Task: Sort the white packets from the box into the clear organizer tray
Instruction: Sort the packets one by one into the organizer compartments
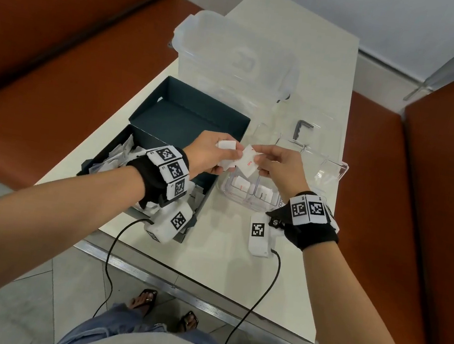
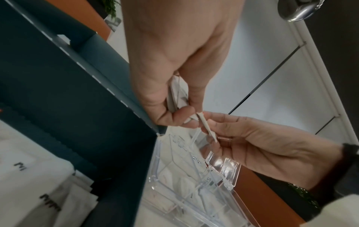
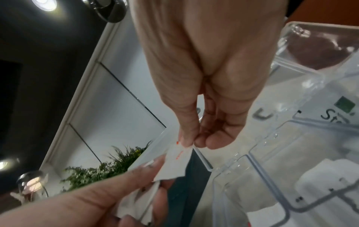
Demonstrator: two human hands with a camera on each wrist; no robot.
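Both hands meet above the table in the head view: the left hand grips a small stack of white packets, and the right hand pinches a red-printed packet between thumb and fingers. More packets lie in the dark box at left, and some sit in the clear organizer tray below the hands. From the left wrist, both hands' fingers curl round packets seen edge-on. From the right wrist, thumb and fingertip pinch the red-printed packet's corner over the tray.
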